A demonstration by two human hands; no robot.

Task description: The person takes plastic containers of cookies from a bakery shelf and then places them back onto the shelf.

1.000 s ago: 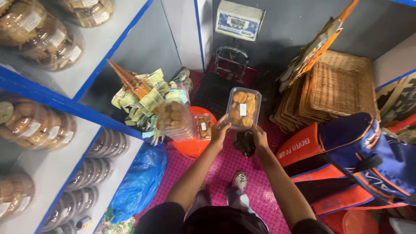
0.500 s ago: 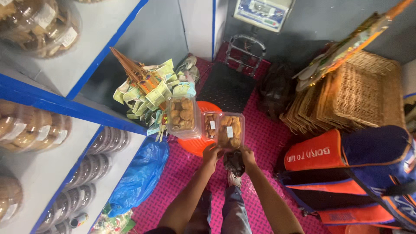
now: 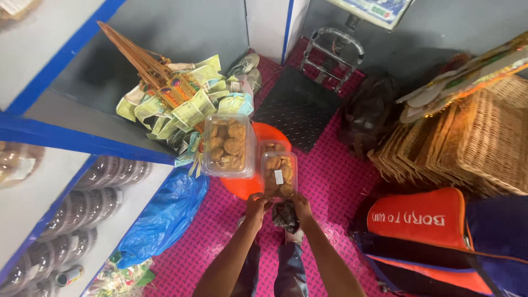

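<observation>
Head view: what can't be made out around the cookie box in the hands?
- Orange tub: mostly hidden under the larger cookie box and the small cookie box; its contents cannot be seen.
- Left hand and right hand: fingertips hidden behind the small box.
- Dark bag: between the wrists; which hand holds it is unclear.
- Scale display: cut by the top edge.
- Shelf containers: blurred, contents unclear.
</observation>
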